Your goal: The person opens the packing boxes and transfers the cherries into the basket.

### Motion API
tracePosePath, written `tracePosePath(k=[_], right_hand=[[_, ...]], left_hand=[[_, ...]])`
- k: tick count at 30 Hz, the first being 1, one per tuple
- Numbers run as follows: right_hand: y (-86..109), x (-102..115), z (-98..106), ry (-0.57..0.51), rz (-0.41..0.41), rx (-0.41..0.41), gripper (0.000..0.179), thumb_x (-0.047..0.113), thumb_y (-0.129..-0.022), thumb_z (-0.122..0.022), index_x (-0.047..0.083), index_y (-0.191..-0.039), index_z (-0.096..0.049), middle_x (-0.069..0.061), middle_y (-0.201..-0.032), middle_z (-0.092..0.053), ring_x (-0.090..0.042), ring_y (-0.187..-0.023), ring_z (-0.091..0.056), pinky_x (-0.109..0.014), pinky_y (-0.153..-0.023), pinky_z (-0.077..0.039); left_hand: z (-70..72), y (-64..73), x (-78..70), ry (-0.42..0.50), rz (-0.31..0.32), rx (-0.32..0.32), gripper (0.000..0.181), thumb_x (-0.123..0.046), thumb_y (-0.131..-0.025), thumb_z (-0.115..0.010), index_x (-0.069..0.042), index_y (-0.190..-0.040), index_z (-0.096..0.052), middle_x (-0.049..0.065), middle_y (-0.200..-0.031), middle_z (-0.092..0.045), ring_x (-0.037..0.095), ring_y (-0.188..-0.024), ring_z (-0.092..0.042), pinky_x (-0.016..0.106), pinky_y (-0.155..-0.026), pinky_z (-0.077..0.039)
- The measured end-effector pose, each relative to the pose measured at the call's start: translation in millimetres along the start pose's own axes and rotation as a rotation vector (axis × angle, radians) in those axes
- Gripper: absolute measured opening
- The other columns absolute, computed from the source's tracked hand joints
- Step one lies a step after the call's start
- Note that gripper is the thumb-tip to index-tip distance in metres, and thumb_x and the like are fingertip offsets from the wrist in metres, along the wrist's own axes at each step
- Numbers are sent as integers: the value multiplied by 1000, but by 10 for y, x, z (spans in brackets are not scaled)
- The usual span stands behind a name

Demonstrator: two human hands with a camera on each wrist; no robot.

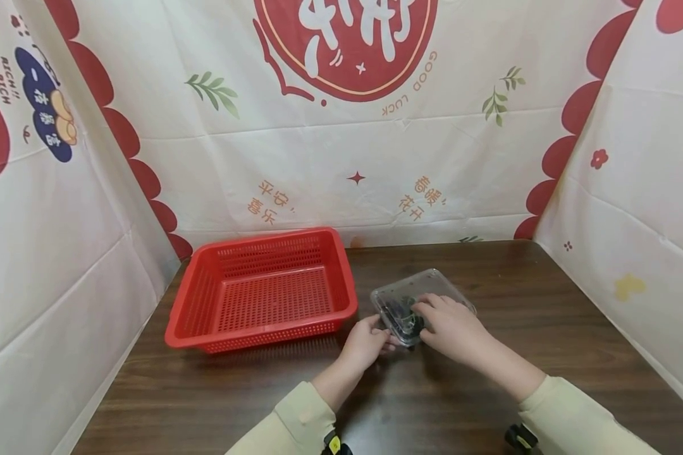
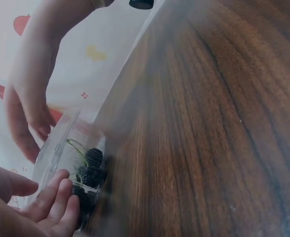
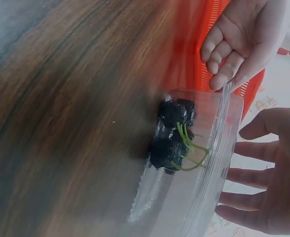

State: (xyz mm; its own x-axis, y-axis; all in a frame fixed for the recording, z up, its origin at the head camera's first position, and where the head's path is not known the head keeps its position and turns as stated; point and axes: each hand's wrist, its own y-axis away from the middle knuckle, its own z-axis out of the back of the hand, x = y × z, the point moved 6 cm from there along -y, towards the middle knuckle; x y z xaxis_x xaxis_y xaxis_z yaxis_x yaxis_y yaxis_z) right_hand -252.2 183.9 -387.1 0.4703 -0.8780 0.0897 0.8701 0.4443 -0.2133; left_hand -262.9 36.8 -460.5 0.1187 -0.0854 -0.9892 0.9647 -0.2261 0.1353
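A clear plastic box (image 1: 432,284) lies at an angle on the table, right of the red basket. Inside are dark, knobbly fruits (image 3: 169,148) with thin green stems, bunched toward the near end; their exact kind is unclear. My left hand (image 1: 365,344) holds the box's near left corner, thumb on the lid side and fingers along the side wall. Over the lid, my right hand (image 1: 449,325) spreads its fingers, and their tips (image 3: 229,173) touch the top. From the left wrist, the fruits (image 2: 91,175) show through the side wall beyond my left fingers.
The red perforated basket (image 1: 262,328) stands at the left, close to my left hand, with nothing seen inside. Brown wood-grain tabletop (image 1: 546,303) surrounds the box. Printed white cloth (image 1: 375,145) hangs behind the table and along both sides.
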Motion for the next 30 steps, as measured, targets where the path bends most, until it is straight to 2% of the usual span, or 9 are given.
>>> tracePosePath(k=[6,12,18,24,27,30], right_hand=[[-68,6,-26,-6,-22,25,41,30,-87,-71,3,-117,-66,-19,-122,-58,-38,-110,-56,-55,-87,-46],[-98,21,-41,25,-16,13,50,41,-85,-74,3,-116,-66,-16,-116,-60,-35,-103,-58,-52,-81,-48],[-119,25,-84,50,-11,-13,56,42,-80,-77,1,-116,-65,-18,-115,-59,-35,-101,-58,-51,-77,-48],[-113,25,-96,44,-4,-14,58,38,-76,-83,1,-117,-64,-17,-116,-58,-36,-103,-58,-52,-78,-48],[-103,18,-98,40,6,-16,57,36,-75,-84,1,-117,-65,-17,-117,-58,-36,-104,-58,-52,-79,-48],[-91,16,-104,44,22,-15,56,35,-75,-83,2,-117,-65,-17,-118,-58,-36,-105,-58,-53,-81,-48]], left_hand=[[-9,-14,-5,25,10,-3,53,2,-95,-52,16,-142,-31,18,-82,-71,20,-68,-69,40,-72,-56],[-12,-4,-13,15,21,-13,45,-1,-96,-52,13,-137,-42,17,-82,-71,21,-70,-68,37,-71,-55],[-43,25,-12,28,32,-20,37,1,-88,-50,8,-123,-54,15,-80,-70,23,-70,-68,36,-69,-54],[-43,27,-4,-10,31,-15,32,0,-86,-50,5,-117,-57,12,-79,-70,20,-68,-66,34,-66,-52],[-35,25,3,-53,34,-10,31,-2,-87,-51,4,-117,-58,9,-78,-70,21,-71,-68,29,-62,-49],[-27,26,10,-76,38,-19,36,-4,-88,-51,5,-123,-55,8,-77,-70,22,-72,-69,26,-60,-46]])
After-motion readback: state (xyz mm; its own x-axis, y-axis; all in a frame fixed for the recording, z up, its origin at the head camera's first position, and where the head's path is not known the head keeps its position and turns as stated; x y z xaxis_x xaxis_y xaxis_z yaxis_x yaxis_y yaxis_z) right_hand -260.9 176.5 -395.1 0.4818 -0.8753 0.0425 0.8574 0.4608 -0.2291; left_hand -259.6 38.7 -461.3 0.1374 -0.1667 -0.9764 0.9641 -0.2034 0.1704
